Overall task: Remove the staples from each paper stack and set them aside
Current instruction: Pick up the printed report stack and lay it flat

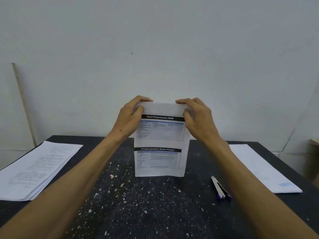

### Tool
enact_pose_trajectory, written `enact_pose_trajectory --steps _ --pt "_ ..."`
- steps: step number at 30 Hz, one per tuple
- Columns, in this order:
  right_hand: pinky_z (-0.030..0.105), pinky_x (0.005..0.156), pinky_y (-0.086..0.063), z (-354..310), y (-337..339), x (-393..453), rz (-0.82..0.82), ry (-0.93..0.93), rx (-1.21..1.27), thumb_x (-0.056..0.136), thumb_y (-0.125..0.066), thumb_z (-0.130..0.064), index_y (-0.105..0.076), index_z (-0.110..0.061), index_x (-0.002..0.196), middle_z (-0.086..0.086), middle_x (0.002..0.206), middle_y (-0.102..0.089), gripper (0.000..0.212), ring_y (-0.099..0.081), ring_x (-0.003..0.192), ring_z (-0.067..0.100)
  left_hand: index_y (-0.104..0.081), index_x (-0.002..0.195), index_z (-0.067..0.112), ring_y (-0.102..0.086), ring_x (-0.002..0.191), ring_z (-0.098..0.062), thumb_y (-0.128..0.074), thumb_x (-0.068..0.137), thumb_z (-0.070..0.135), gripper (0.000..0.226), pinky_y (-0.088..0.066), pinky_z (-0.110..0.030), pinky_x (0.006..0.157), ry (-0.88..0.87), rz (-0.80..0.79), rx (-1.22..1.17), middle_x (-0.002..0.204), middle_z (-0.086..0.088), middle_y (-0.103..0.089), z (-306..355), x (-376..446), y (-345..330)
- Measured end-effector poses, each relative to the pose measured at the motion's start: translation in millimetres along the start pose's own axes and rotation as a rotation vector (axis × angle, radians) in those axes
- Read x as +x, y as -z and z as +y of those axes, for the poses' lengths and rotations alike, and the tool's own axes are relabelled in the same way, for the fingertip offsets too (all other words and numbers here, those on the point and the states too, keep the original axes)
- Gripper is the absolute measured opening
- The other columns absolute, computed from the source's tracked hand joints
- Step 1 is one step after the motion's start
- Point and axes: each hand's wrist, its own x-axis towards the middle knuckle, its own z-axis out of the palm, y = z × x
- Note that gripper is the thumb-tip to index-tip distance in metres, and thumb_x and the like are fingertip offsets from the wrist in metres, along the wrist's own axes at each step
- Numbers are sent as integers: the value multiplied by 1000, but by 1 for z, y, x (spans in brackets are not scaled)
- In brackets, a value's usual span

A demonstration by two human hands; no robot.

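Dim, even, cool light; soft focus, faint shadows, wide-angle bending at edges

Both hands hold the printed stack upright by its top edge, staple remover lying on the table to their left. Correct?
Wrong side. The head view shows the staple remover lying on the table to the person's right. Left hand and right hand do hold the printed stack upright by its top edge.

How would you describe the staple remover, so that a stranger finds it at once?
Start at the dark speckled table. Right of the upright paper stack that both hands hold lies the staple remover, near the right forearm. Unlike the flat white papers around it, it is slim, metal, with purple handles.
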Motion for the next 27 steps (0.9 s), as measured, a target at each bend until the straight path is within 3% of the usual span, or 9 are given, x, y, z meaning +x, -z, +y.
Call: enact_pose_trajectory --steps 4,7,9,12,14,16,20,24,27 --pt "21 88 -53 -5 -3 -5 38 -50 80 101 -48 0 -52 -22 145 4 113 -57 50 -56 98 11 -56 125 30 -59 96 -6 -37 107 12 31 -51 -31 76 47 24 -13 111 16 -60 2 -4 -4" --pt "35 86 -61 -8 -11 -12 51 -254 265 105 -48 -11 -26 -25 152 3 114 -55 54 -64 98 19 -38 138 28 -55 88 -6 -36 108 11 35 -49 -31 77 99 91 -105 102 16 -52 6 -10 -10" --pt "38 85 -62 -9 -17 -18 51 -405 398 107 -48 -16 -21 -27 147 4 114 -56 50 -66 97 19 -30 138 23 -53 85 -8 -35 108 11 33 -46 -32 76 165 139 -181 99 9 -50 6 -14 -16" --pt "18 72 -53 -12 -22 -27 49 -492 484 107 -45 -16 -28 -26 140 9 113 -60 38 -62 87 9 -28 132 19 -51 85 -11 -34 107 12 27 -44 -35 74 235 176 -229 98 5 -50 5 -18 -26" --pt "10 64 -46 -15 -24 -30 38 -502 479 108 -41 -14 -39 -17 132 -3 104 -60 24 -56 77 -3 -28 127 16 -50 84 -10 -33 107 13 21 -43 -34 72 246 197 -226 97 5 -49 5 -19 -30" --pt "12 60 -42 -16 -25 -29 37 -496 447 108 -39 -15 -46 -9 118 -6 94 -57 13 -51 71 -2 -29 120 13 -49 82 -8 -33 107 13 13 -43 -32 71 246 215 -213 95 6 -47 6 -19 -32" --pt "22 65 -45 -14 -20 -21 66 -449 401 110 -40 -19 -46 -6 107 -4 89 -55 15 -47 69 -3 -39 110 11 -49 81 -8 -36 108 18 8 -43 -30 70 237 209 -173 93 6 -50 6 -11 -27" --pt "16 63 -48 -11 -7 -8 112 -457 431 108 -43 -17 -47 -12 106 -3 93 -60 7 -55 74 -3 -52 107 5 -55 84 -12 -47 106 23 18 -45 -30 73 228 190 -184 94 1 -59 10 5 -16" --pt "26 72 -53 -8 0 -6 135 -558 525 103 -45 -17 -53 -14 108 6 105 -67 10 -64 90 15 -52 113 3 -60 86 -13 -44 109 29 27 -48 -31 74 243 137 -194 99 -4 -64 16 9 -15"
